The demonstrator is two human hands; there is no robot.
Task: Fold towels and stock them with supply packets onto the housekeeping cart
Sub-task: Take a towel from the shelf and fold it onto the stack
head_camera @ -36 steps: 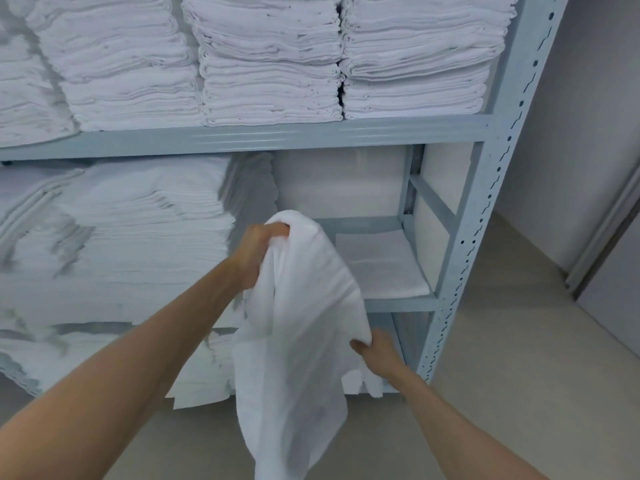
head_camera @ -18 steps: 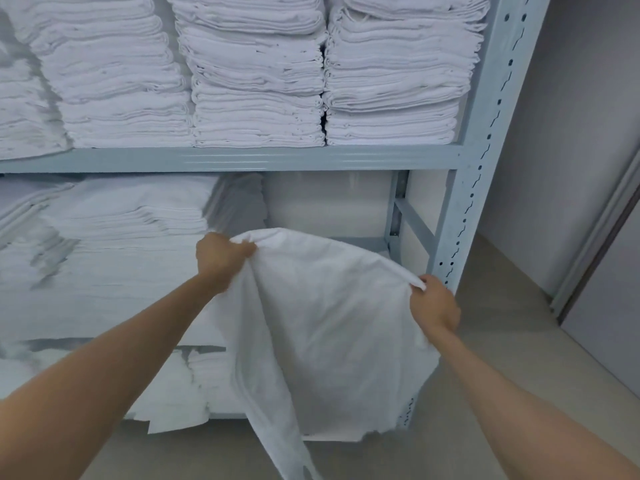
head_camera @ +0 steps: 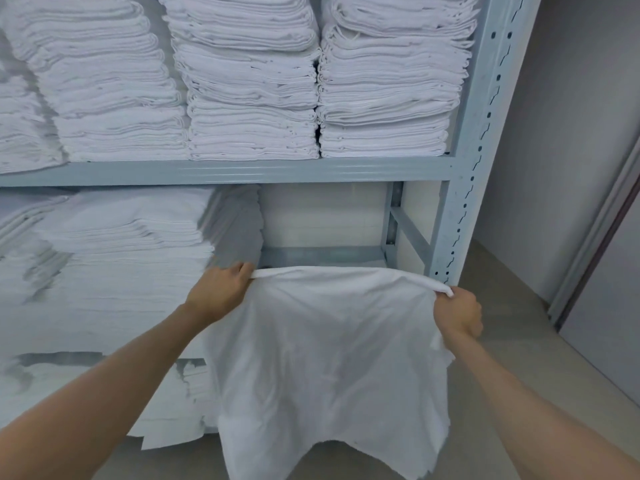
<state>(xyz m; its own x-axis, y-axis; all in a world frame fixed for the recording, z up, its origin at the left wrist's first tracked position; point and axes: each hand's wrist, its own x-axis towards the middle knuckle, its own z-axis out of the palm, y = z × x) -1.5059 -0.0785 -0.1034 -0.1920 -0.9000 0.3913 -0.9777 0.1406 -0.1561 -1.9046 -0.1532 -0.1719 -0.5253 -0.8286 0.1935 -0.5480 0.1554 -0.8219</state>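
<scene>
While you stood facing the shelving rack [head_camera: 464,188], your left hand [head_camera: 216,292] gripped the top left corner of the white towel [head_camera: 329,358], and your right hand [head_camera: 457,315] gripped its top right corner. Both hands were clenched round the cloth. You held the towel spread wide and hanging in the air, in front of the right end of the lower shelf [head_camera: 322,253]. Folded towel stacks [head_camera: 249,84] filled the upper shelf [head_camera: 225,171] edge to edge.
</scene>
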